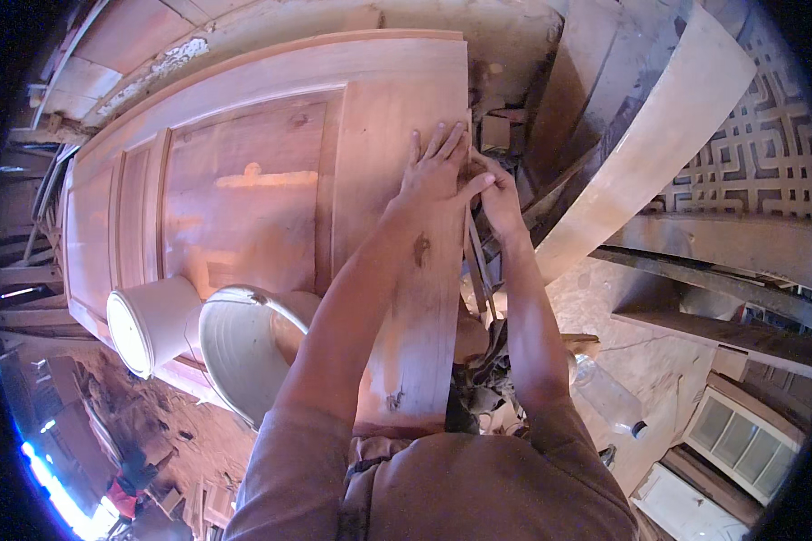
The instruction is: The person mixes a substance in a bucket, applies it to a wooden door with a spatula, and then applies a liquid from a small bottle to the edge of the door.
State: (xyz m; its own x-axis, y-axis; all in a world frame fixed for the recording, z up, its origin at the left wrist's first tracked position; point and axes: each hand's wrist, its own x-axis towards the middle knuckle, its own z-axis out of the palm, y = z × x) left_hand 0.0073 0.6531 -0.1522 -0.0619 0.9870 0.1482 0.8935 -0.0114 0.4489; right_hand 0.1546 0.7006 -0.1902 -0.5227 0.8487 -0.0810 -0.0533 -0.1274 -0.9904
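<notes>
The door (pixel 370 180) lay flat before the person, probably heavy and stiff, best gripped by opposite edges. The left hand (pixel 433 173) rested on it, fingers apart; whether the right hand (pixel 502 197) clasped anything, I couldn't tell.

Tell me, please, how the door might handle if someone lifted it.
The door would likely stay stiff, framed in wood around inset panels. It is probably heavy, being long and broad. It may balance awkwardly, extending far past the left hand.
</notes>
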